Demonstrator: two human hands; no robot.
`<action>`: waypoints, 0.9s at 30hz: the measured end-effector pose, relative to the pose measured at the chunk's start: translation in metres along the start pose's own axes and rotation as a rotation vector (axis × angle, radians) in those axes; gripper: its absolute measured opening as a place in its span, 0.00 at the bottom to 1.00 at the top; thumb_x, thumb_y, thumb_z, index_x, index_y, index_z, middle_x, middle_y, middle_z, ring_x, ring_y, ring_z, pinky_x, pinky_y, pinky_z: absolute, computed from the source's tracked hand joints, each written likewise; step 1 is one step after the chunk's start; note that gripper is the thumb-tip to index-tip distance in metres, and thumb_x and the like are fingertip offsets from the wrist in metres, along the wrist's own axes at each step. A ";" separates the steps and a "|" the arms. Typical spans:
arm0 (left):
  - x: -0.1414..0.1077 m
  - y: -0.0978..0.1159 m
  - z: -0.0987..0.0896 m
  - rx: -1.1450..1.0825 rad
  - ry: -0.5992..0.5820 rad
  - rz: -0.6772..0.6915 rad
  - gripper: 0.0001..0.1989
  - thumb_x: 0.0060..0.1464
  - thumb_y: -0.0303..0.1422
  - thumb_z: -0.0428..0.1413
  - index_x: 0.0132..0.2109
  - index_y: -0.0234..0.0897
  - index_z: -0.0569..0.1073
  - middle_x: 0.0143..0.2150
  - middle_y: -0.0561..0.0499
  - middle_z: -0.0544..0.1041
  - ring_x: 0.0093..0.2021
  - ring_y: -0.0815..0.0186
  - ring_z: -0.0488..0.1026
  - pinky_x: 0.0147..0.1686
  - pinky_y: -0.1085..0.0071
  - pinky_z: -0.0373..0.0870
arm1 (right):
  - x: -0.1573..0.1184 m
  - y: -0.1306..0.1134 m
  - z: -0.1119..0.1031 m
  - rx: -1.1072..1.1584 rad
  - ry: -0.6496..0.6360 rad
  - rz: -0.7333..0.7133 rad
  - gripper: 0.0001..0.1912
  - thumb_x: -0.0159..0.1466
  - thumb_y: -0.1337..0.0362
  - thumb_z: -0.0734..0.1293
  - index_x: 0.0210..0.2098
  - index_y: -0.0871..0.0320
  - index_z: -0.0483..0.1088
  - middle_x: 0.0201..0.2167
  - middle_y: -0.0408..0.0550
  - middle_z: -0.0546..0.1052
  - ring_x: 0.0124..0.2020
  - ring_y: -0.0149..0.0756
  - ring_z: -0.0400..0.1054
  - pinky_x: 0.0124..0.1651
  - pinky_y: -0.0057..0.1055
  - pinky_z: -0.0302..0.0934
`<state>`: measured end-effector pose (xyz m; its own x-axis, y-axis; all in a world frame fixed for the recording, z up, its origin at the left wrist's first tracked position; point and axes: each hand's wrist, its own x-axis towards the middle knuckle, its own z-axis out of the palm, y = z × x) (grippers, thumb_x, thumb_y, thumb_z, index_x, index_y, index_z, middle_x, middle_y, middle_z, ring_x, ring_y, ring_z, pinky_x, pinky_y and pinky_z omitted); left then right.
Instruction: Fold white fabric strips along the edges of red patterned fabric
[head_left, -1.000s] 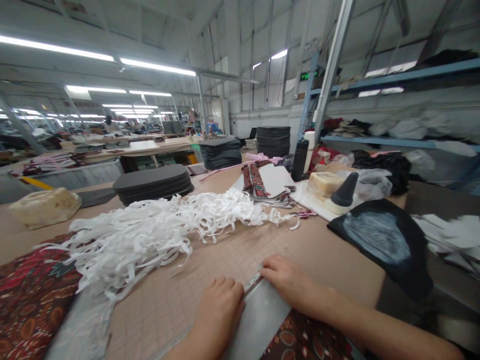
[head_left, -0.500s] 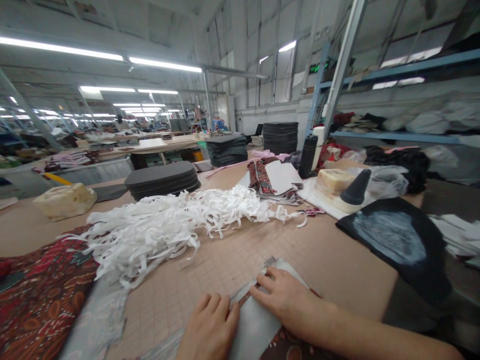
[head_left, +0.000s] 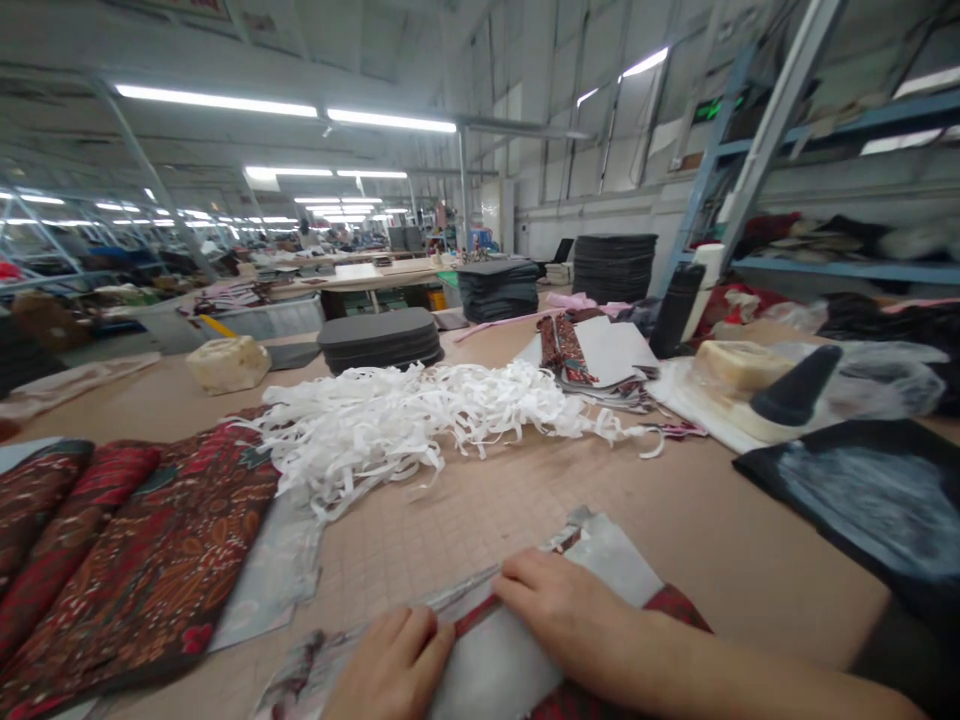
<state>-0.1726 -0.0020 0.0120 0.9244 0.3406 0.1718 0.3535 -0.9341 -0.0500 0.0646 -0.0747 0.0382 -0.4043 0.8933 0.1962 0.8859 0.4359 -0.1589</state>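
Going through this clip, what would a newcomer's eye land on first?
A tangled heap of white strips fills the middle of the tan gridded table. Dark red paisley fabric lies front left, while the left hand and right hand rest on a silver-grey sheet at the near edge.

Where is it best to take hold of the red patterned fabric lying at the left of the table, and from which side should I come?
Take the red patterned fabric by the grey layer along its right side, coming from the right with your left hand, the nearer hand. The fabric lies flat, but that edge sticks out onto the table with nothing on it, so it looks easiest to pinch.
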 end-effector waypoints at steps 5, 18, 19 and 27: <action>-0.005 0.004 0.000 0.061 0.057 -0.006 0.21 0.51 0.18 0.52 0.52 0.36 0.66 0.40 0.49 0.74 0.37 0.62 0.70 0.37 0.70 0.69 | 0.004 -0.011 0.016 -0.093 0.015 -0.187 0.02 0.62 0.70 0.64 0.36 0.62 0.67 0.33 0.47 0.71 0.34 0.38 0.63 0.39 0.33 0.59; -0.061 -0.001 0.007 0.166 0.290 -0.102 0.18 0.54 0.18 0.42 0.48 0.35 0.68 0.40 0.48 0.75 0.40 0.61 0.69 0.46 0.64 0.64 | 0.017 -0.016 0.005 -0.066 -0.039 -0.154 0.09 0.57 0.75 0.63 0.37 0.62 0.69 0.34 0.50 0.73 0.33 0.38 0.65 0.35 0.31 0.60; -0.061 -0.001 0.011 0.180 0.317 -0.085 0.17 0.55 0.19 0.42 0.48 0.35 0.68 0.40 0.48 0.75 0.39 0.61 0.69 0.48 0.62 0.63 | 0.027 -0.030 0.012 -0.039 -0.040 -0.218 0.09 0.58 0.71 0.64 0.39 0.62 0.68 0.36 0.50 0.72 0.34 0.38 0.65 0.37 0.32 0.60; -0.086 -0.003 0.005 0.139 0.396 -0.133 0.15 0.61 0.24 0.40 0.47 0.33 0.69 0.37 0.49 0.75 0.40 0.62 0.70 0.59 0.55 0.49 | 0.032 -0.039 0.031 -0.088 -0.089 -0.331 0.08 0.55 0.68 0.68 0.36 0.63 0.70 0.34 0.53 0.73 0.34 0.42 0.64 0.34 0.35 0.59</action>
<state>-0.2525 -0.0274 -0.0074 0.7528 0.3647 0.5479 0.5069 -0.8522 -0.1293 0.0103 -0.0597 0.0209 -0.6880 0.7126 0.1374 0.7177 0.6961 -0.0163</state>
